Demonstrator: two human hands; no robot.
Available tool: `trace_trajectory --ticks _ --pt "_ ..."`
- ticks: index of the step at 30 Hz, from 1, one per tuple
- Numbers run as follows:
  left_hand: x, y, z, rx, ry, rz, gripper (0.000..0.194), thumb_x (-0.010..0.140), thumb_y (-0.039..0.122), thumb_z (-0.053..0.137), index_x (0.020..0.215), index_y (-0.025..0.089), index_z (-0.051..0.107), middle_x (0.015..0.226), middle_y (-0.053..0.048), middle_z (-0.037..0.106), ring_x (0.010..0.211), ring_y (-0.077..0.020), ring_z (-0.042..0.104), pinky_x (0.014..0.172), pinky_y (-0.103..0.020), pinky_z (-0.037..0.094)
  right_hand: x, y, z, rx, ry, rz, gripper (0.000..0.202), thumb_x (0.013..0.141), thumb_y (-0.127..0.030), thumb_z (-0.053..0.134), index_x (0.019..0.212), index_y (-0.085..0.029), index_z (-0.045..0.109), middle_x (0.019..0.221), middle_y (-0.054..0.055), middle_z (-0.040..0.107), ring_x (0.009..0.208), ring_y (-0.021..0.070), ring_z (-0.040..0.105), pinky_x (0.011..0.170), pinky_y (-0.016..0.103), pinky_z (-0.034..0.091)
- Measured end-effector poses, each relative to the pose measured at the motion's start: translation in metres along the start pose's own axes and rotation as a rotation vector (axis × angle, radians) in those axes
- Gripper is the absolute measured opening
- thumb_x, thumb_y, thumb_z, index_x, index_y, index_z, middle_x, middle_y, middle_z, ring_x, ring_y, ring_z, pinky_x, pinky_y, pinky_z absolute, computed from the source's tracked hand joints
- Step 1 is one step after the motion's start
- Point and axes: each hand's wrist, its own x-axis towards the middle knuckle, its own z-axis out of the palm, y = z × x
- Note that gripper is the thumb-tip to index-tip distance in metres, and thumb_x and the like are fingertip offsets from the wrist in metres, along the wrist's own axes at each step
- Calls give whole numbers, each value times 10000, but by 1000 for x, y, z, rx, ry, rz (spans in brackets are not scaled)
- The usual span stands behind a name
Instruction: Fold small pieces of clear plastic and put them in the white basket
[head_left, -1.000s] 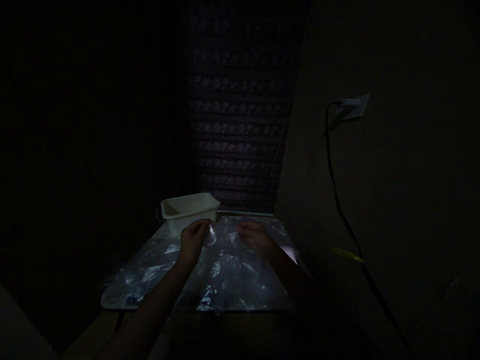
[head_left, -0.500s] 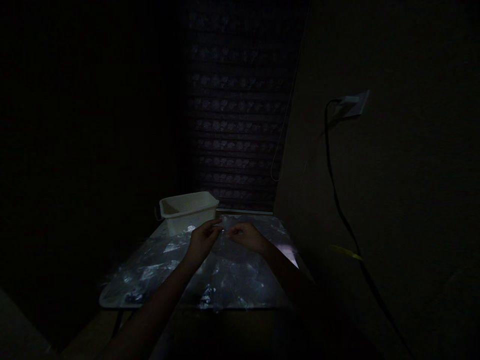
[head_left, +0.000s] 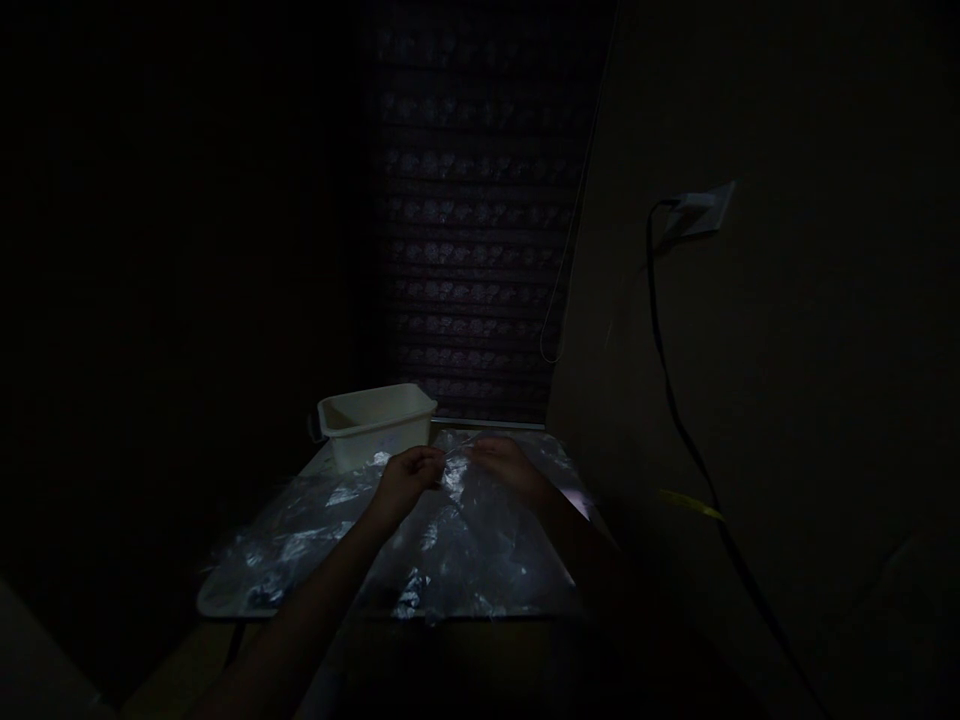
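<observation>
The room is very dark. Clear, shiny plastic film (head_left: 457,550) lies crumpled over a pale table (head_left: 217,602). My left hand (head_left: 409,477) is closed, its fingers pinching the film near the back of the table. Just to the right, my right hand (head_left: 504,465) is also closed on the film, palm down. A short stretch of raised plastic runs between the two hands. Behind my left hand stands a white rectangular tub (head_left: 382,432); its inside looks dim.
A pleated blind (head_left: 465,260) hangs behind the table, with a cord loop at its right. On the right wall, a black cable (head_left: 667,390) runs down from a socket (head_left: 705,210), and a yellow tag (head_left: 690,503) is on it.
My fingers have closed in on the plastic, and a strip of it is now lifted between my hands. My right hand has turned more palm down. The film below catches more light.
</observation>
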Motion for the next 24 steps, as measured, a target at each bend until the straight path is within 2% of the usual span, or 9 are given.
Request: trace_trajectory --ticks 5,11,13,15,17,18,21,24 --pt "0 0 1 -36 17 9 220 483 287 570 624 119 552 557 -6 537 513 -105 490 486 -254 429 1 -3 6 -103 124 -52 262 552 -352 512 414 -138 449 393 -61 326 401 41 282 407 190 207" --pt "3 0 -2 -117 165 20 238 484 277 583 663 130 529 570 14 530 530 -93 498 569 -257 411 -1 0 9 -30 154 -72 269 561 -363 496 420 -143 430 412 -56 317 414 46 281 413 196 214" --pt "2 -1 1 -193 121 2 257 524 316 551 703 134 520 606 6 537 564 -100 506 580 -258 404 -2 0 12 -14 203 -97 278 572 -368 482 419 -147 412 419 -54 303 414 46 266 413 198 209" --pt "0 -3 6 -238 28 -14 268 582 371 479 703 134 515 624 -4 534 578 -104 504 564 -254 397 -2 0 15 -15 249 -126 285 584 -375 466 424 -150 396 430 -51 294 422 48 260 414 198 209" --pt "-3 -5 13 -180 -9 2 280 617 401 419 628 135 504 555 10 503 522 -93 477 519 -234 378 -2 -1 17 -13 273 -155 282 596 -381 452 444 -152 389 448 -47 294 434 50 265 416 196 218" --pt "-5 -5 17 -122 9 28 280 624 403 407 575 139 485 504 25 469 481 -83 448 492 -219 361 -1 -1 18 -11 280 -168 279 603 -384 442 457 -153 387 458 -45 296 440 52 269 417 194 223" --pt "-8 -5 25 74 123 151 302 649 389 380 458 156 394 418 55 357 413 -63 356 440 -191 302 1 0 20 -36 314 -200 292 627 -400 406 467 -159 366 466 -43 284 446 54 266 413 190 227" --pt "-8 -4 29 245 206 259 297 673 375 348 469 164 390 430 51 351 434 -71 346 444 -190 279 1 2 21 -126 370 -226 327 649 -417 366 445 -163 337 451 -41 274 443 57 260 416 194 227"
